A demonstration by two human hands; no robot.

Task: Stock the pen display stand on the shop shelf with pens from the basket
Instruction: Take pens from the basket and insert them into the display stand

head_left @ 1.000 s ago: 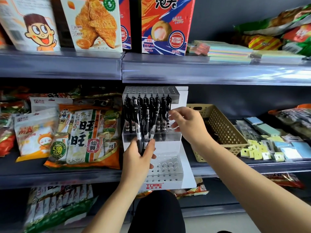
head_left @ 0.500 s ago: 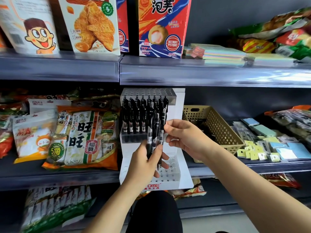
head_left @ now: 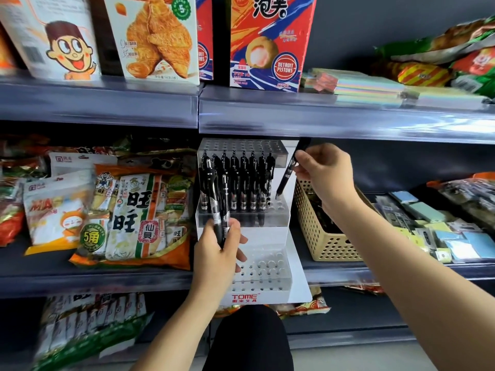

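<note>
From the head camera, the right hand (head_left: pixel 324 172) pinched a pen (head_left: pixel 285 178) by its upper barrel, with the tip slanting toward the right end of the stand's (head_left: pixel 270 274) upper tier. The left hand (head_left: pixel 217 253) had its fingers curled round spare pens (head_left: pixel 214 188). The pen was probably light, stiff and slick, so best held mid-barrel.

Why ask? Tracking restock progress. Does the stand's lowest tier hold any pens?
No, the pen display stand has only empty holes showing in its lowest tier.

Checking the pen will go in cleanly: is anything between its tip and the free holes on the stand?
Nothing visible. The right hand holds the pen tilted, tip just above free holes, right of the standing pens.
</note>
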